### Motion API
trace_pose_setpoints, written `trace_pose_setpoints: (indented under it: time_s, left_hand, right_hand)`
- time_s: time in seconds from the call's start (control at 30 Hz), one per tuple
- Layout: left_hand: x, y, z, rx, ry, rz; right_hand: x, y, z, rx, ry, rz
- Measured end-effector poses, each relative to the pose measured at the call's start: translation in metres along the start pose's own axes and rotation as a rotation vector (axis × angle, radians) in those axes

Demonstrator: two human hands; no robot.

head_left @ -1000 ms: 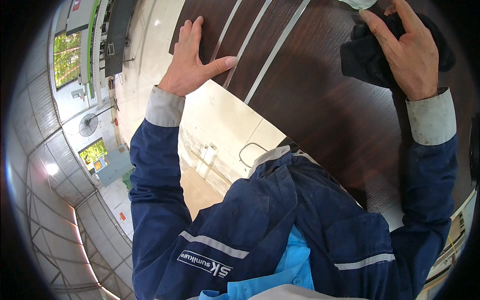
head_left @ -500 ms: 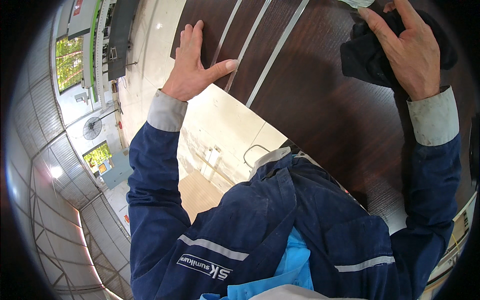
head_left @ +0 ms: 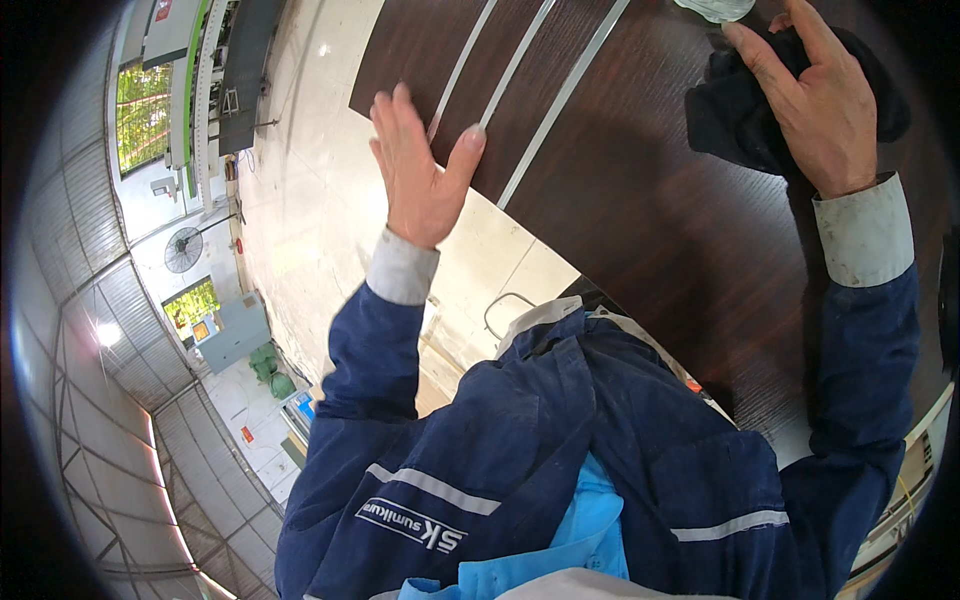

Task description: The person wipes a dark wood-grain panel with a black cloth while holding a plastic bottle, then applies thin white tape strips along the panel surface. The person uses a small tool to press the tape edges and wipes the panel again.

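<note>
A: Where is the cloth?
B: The black cloth (head_left: 735,125) lies bunched on the dark panel (head_left: 660,220), toward the upper right of the view. The right hand (head_left: 825,120) is over it, thumb and forefinger spread; the other fingers are mostly hidden. Whether they clamp the fabric, the observer cannot tell.

A: Anything beside it?
B: A clear, crumpled-looking item (head_left: 716,8), cut by the top edge of the view, near the right thumb tip. Its kind is unclear.

A: And the panel?
B: Wood-grained, glossy in places. Three pale strips (head_left: 566,98) cross its left part on a slant.

A: Left hand?
B: The left hand (head_left: 420,180) is well apart from the right, at the panel's near left edge. Its fingers are extended, thumb held away from them, nothing in its grasp. The thumb tip overlaps the panel in view; contact cannot be told.

A: Farther out?
B: The person wears a navy jacket (head_left: 510,420) with pale cuffs over a blue shirt (head_left: 585,515). Light floor (head_left: 300,190) shows past the panel. Along the left stand a fan (head_left: 185,250) and a window (head_left: 145,120).
</note>
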State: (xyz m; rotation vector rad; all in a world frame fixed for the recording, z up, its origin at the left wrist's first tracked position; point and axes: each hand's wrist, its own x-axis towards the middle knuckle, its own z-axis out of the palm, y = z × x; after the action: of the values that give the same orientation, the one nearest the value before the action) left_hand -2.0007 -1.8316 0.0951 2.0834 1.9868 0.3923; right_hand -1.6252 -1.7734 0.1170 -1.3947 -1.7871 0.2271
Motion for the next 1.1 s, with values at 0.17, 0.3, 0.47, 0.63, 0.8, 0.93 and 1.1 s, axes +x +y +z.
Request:
trace_pose_setpoints:
  time_s: [0.17,0.3,0.47,0.63,0.8,0.93,1.1]
  left_hand:
    - [-0.042,0.015,0.01,-1.075,-0.029,-0.411]
    - [-0.049,0.016,0.015,-1.601,-0.163,-0.638]
    - [-0.044,0.013,0.022,-1.59,-0.105,-0.665]
    - [-0.039,0.014,0.023,-1.583,-0.113,-0.673]
    - [-0.023,0.018,0.023,-1.624,-0.125,-0.746]
    - [-0.008,0.011,0.02,-1.684,-0.209,-0.753]
    - [0.001,-0.023,0.01,-1.7,-0.592,-0.676]
  right_hand:
    - [-0.006,0.008,0.0,-0.176,-0.029,0.088]
    - [-0.012,0.031,0.012,-0.17,-0.15,0.167]
    - [-0.019,0.044,0.023,-0.188,-0.071,0.137]
    - [-0.02,0.04,0.025,-0.159,0.054,0.071]
    - [-0.016,0.045,0.017,-0.159,-0.103,0.132]
    - [-0.029,0.012,0.015,-0.419,-0.109,0.012]
    - [-0.063,-0.092,0.053,-0.459,-0.261,0.073]
